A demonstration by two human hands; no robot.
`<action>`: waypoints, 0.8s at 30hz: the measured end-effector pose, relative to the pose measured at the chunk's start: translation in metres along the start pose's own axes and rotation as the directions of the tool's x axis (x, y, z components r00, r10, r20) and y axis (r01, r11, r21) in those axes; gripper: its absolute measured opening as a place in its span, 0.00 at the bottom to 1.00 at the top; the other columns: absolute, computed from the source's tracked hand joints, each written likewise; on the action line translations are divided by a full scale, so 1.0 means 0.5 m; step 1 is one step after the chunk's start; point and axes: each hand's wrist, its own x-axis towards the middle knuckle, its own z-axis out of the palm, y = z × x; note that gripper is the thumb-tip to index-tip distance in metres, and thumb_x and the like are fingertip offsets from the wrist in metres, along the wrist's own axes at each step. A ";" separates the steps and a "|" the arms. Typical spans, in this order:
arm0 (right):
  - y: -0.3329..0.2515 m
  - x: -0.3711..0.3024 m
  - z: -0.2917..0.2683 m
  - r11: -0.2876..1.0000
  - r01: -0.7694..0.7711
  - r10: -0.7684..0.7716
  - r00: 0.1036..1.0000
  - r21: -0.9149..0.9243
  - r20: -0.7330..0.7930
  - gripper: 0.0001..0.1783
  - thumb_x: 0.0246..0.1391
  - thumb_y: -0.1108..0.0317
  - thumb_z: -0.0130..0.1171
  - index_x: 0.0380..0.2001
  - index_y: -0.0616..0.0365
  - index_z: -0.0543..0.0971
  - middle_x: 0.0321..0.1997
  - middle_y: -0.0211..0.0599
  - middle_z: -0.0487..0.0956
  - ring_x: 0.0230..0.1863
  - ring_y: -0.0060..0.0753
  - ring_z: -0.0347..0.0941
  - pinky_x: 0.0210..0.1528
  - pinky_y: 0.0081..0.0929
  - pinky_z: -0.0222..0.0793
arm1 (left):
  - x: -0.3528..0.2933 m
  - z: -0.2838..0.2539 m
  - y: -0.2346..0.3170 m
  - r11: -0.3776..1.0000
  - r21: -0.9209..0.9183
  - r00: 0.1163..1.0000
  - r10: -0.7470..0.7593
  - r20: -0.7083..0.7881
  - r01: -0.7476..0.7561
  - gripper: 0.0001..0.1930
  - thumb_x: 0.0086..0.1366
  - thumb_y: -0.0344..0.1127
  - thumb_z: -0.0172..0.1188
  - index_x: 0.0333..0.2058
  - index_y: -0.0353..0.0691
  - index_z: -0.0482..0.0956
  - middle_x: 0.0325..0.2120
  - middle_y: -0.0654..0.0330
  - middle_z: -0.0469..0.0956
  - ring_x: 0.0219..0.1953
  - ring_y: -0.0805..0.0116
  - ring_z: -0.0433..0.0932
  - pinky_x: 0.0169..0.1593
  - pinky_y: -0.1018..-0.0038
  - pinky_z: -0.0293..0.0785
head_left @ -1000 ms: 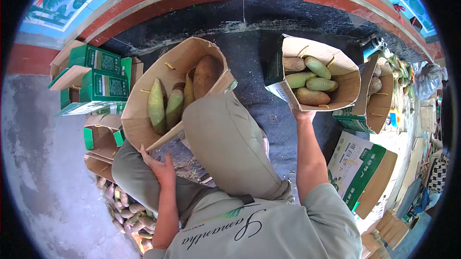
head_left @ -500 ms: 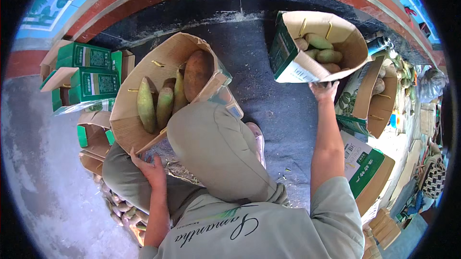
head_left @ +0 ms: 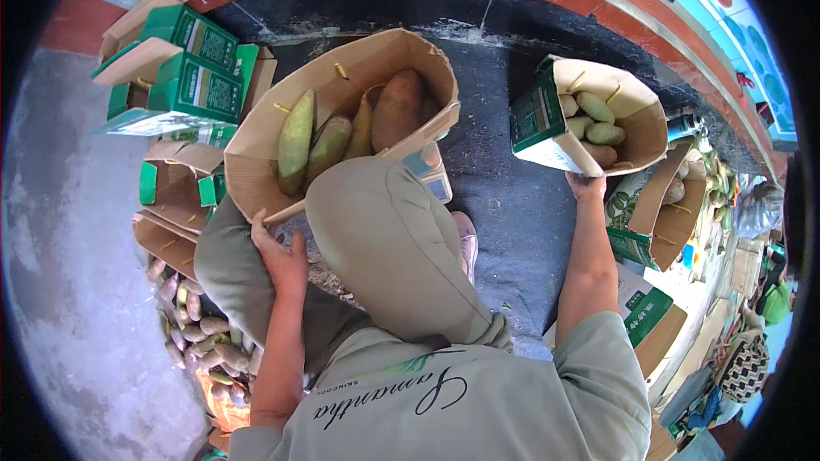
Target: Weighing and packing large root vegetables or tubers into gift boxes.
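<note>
A large cardboard box (head_left: pixel 248 149) tilts open in front of me at the left, with long green tubers (head_left: pixel 296 140) and a thick brown tuber (head_left: pixel 397 108) inside. My left hand (head_left: pixel 284 260) grips its near edge, thumb apart, fingertips partly hidden. At the right, my right hand (head_left: pixel 587 185) holds the bottom near edge of a smaller green-and-white box (head_left: pixel 540 119), its fingers partly under it. Several smaller green and brown tubers (head_left: pixel 595 106) lie in that box. Between the two boxes my bent knee (head_left: pixel 367 205) presses close to the larger one.
Green boxes (head_left: pixel 201 76) stand stacked at the far left, with open cartons (head_left: pixel 175 192) nearer. A heap of tubers (head_left: pixel 201 333) lies on the floor beside my left leg. Another box of tubers (head_left: pixel 653 213) stands at the right. A low step (head_left: pixel 384 8) runs along the back.
The view has turned, so much of the scene sits differently. The box at my right hand looks smaller and farther off. Both hands stay at their boxes.
</note>
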 end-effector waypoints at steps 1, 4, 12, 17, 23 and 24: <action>-0.004 0.013 -0.035 0.997 -0.030 0.027 0.999 0.077 0.042 0.32 0.55 0.46 0.41 0.56 0.56 0.64 0.58 0.45 0.64 0.61 0.53 0.57 0.62 0.58 0.46 | 0.006 0.001 -0.003 0.999 -0.021 0.999 0.035 0.013 -0.035 0.35 0.47 0.20 0.58 0.56 0.35 0.56 0.51 0.48 0.59 0.52 0.55 0.65 0.55 0.65 0.63; 0.029 -0.001 -0.080 0.995 -0.085 0.079 0.992 0.058 0.094 0.30 0.56 0.49 0.41 0.55 0.58 0.64 0.55 0.48 0.67 0.56 0.51 0.64 0.56 0.55 0.59 | 0.021 -0.013 0.016 0.995 0.081 0.996 0.046 0.070 -0.052 0.31 0.48 0.21 0.58 0.53 0.39 0.61 0.47 0.47 0.62 0.51 0.51 0.66 0.53 0.65 0.64; 0.146 -0.277 0.132 0.828 0.106 0.159 0.897 -0.551 0.412 0.13 0.62 0.62 0.42 0.38 0.59 0.71 0.29 0.35 0.76 0.31 0.27 0.74 0.31 0.21 0.71 | 0.066 -0.078 0.034 0.840 0.393 0.927 0.332 0.176 -0.375 0.22 0.44 0.25 0.65 0.42 0.41 0.74 0.54 0.43 0.60 0.55 0.44 0.61 0.53 0.60 0.63; 0.143 -0.532 0.372 0.280 0.943 -0.386 0.281 -0.178 0.879 0.08 0.54 0.68 0.53 0.30 0.63 0.75 0.26 0.30 0.74 0.29 0.18 0.67 0.33 0.19 0.65 | 0.087 -0.090 0.070 0.676 0.529 0.855 0.457 0.245 -0.513 0.20 0.39 0.26 0.67 0.36 0.41 0.76 0.60 0.48 0.54 0.59 0.46 0.58 0.57 0.57 0.58; 0.272 -0.609 0.549 -0.317 0.943 -0.135 -0.148 0.099 0.980 0.12 0.45 0.64 0.56 0.33 0.57 0.76 0.37 0.43 0.75 0.44 0.47 0.70 0.46 0.40 0.67 | 0.149 -0.067 0.015 0.561 0.419 0.700 0.546 0.460 -0.714 0.05 0.52 0.36 0.54 0.27 0.46 0.77 0.29 0.58 0.77 0.43 0.57 0.73 0.54 0.54 0.57; 0.300 -0.599 0.570 -0.395 0.896 -0.091 -0.258 0.202 0.962 0.12 0.45 0.64 0.56 0.34 0.55 0.76 0.36 0.41 0.74 0.46 0.45 0.69 0.45 0.39 0.67 | 0.157 -0.069 0.009 0.599 0.369 0.694 0.510 0.508 -0.711 0.06 0.52 0.36 0.54 0.28 0.46 0.77 0.28 0.58 0.78 0.41 0.57 0.74 0.54 0.54 0.58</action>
